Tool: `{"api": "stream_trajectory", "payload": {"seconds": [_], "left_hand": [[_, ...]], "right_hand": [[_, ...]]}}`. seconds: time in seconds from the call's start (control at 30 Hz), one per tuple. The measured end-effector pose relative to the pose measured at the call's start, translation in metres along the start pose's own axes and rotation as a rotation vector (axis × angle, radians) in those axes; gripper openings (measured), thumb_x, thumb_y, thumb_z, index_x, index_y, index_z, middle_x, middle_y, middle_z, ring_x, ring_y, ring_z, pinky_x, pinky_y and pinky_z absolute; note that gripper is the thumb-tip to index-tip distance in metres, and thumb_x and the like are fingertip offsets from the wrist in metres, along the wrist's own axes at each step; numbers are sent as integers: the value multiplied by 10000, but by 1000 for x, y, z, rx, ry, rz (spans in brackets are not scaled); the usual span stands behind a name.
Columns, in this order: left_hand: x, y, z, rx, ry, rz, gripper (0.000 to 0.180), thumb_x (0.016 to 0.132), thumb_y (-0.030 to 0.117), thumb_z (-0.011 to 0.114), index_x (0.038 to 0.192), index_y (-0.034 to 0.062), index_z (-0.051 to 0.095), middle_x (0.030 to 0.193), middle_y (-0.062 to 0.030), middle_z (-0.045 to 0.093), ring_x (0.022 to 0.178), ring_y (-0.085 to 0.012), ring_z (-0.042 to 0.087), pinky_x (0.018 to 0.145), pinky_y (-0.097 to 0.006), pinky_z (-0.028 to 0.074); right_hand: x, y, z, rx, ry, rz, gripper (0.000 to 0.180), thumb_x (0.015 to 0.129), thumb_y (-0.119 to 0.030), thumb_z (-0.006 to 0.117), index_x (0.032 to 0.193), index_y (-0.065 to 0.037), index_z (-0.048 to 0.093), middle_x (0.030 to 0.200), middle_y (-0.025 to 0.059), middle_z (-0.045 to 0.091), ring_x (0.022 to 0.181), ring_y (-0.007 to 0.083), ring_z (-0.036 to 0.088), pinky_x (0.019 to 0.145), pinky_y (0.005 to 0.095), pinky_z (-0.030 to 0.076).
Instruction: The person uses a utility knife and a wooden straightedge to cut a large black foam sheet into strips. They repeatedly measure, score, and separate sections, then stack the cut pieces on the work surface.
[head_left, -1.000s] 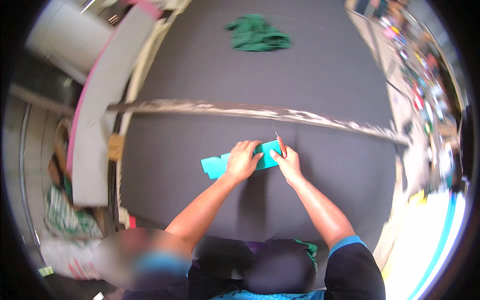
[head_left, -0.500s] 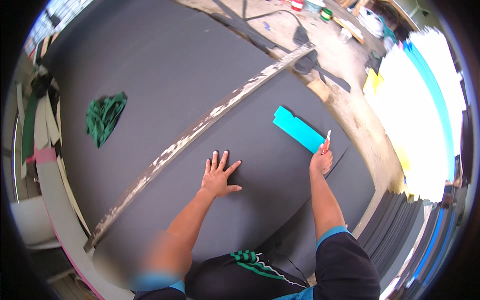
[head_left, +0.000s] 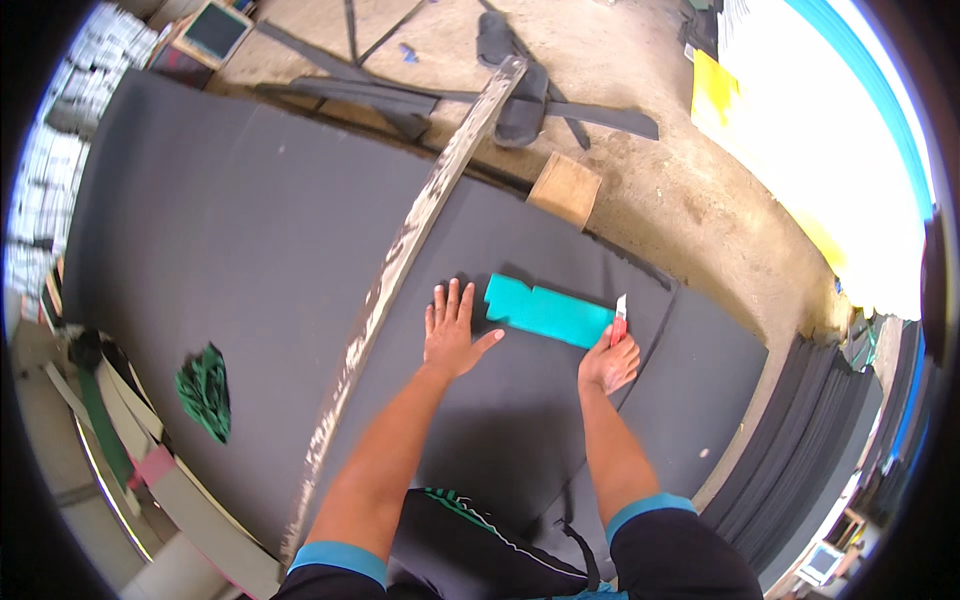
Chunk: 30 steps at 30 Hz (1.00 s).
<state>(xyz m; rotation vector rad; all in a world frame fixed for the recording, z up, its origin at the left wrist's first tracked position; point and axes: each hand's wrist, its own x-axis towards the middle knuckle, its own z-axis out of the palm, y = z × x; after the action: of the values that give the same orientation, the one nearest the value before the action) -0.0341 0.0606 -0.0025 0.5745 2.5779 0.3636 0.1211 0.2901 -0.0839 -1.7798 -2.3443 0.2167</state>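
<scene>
Here, teal template (head_left: 548, 311), long axis left-right

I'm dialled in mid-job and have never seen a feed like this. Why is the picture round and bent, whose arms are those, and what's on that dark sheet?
No machine here: a person wears a wide fisheye camera on the head, looking down, so straight edges curve near the rim. The arms coming in from the bottom are that person's own. The left hand lies flat, fingers spread, on a big dark grey sheet spread on the floor. The right hand holds a small knife at the end of a turquoise strip lying on the sheet. A long worn wooden plank lies across the sheet, and a green cloth sits to the left.
</scene>
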Motion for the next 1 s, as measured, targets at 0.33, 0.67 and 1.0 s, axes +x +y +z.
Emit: {"api": "stream_trajectory", "payload": {"seconds": [0.33,0.67,1.0], "left_hand": [[124,54,12,155,57,162,767,1050,587,465,1677,184,287,1767,-194,113,1620,-464,34,1275,-619,75],[133,52,7,212,2,200,850,1006,569,499,1674,102,255,1767,-220,40,1620,-459,-40,1259,-639,18],[135,49,4,233,-23,241,885,1001,571,483,1673,59,221,1737,-299,45,1593,-530,-13,1246,-666,33]], "right_hand": [[-18,22,6,2,-77,-21,435,908,-365,729,1234,-103,608,1193,111,593,1116,362,536,935,508,391],[-22,25,9,0,-104,-21,484,855,-419,748,1225,-130,627,1178,102,605,1077,354,556,915,502,388],[-20,13,1,26,-67,-20,456,883,-443,724,1198,-126,633,1139,94,614,1035,346,565,880,498,396]]}}
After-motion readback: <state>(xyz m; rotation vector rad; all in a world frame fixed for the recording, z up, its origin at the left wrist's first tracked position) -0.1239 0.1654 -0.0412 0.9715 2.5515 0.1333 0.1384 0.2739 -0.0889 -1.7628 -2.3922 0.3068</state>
